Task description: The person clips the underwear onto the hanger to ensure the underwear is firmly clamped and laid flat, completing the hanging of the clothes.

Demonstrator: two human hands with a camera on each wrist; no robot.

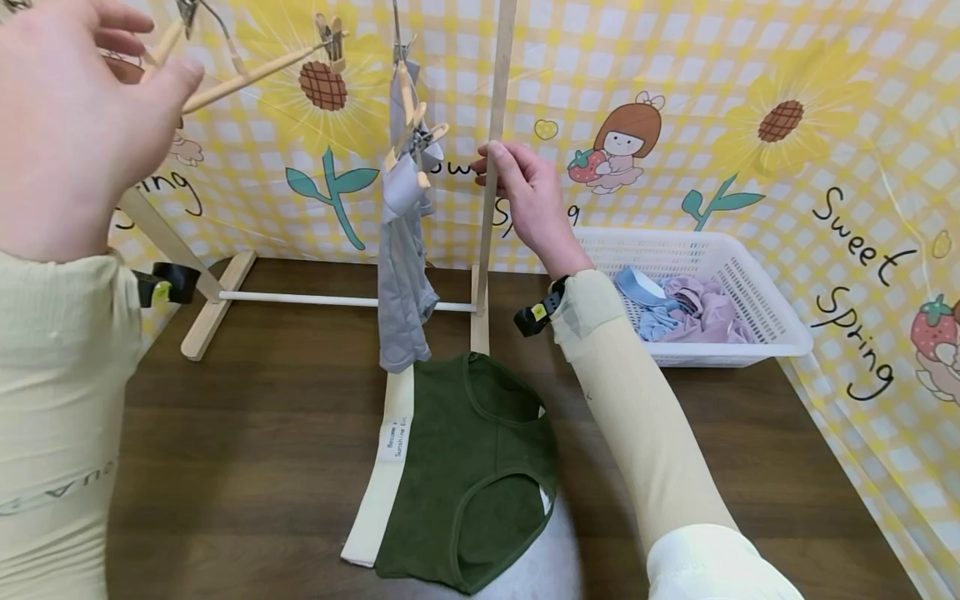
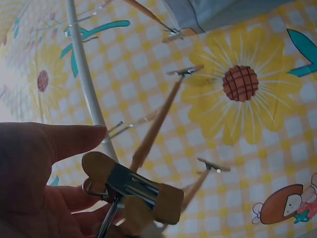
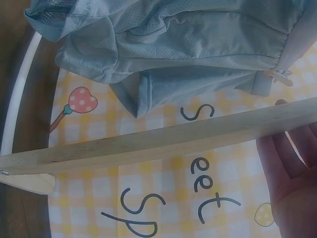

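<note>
My left hand (image 1: 82, 125) is raised at the upper left beside a wooden clip hanger (image 1: 255, 81). In the left wrist view its thumb is stretched out, apart from the fingers, which lie behind a wooden clip (image 2: 138, 186). My right hand (image 1: 536, 200) grips the upright wooden post (image 1: 491, 167) of the drying rack, thumb in front and fingertips round the far side. Left of that post, grey-blue shorts (image 1: 405, 275) hang by clips from another hanger. Dark green underpants (image 1: 442, 442) with a cream waistband lie flat below them.
A white plastic basket (image 1: 772, 337) at the right holds crumpled lilac clothing (image 1: 705, 312) and light blue clothing (image 1: 641, 287). The rack's white lower bar (image 1: 315, 298) joins its wooden feet on the brown table (image 1: 247, 467). A patterned yellow checked cloth (image 1: 757, 50) stands behind.
</note>
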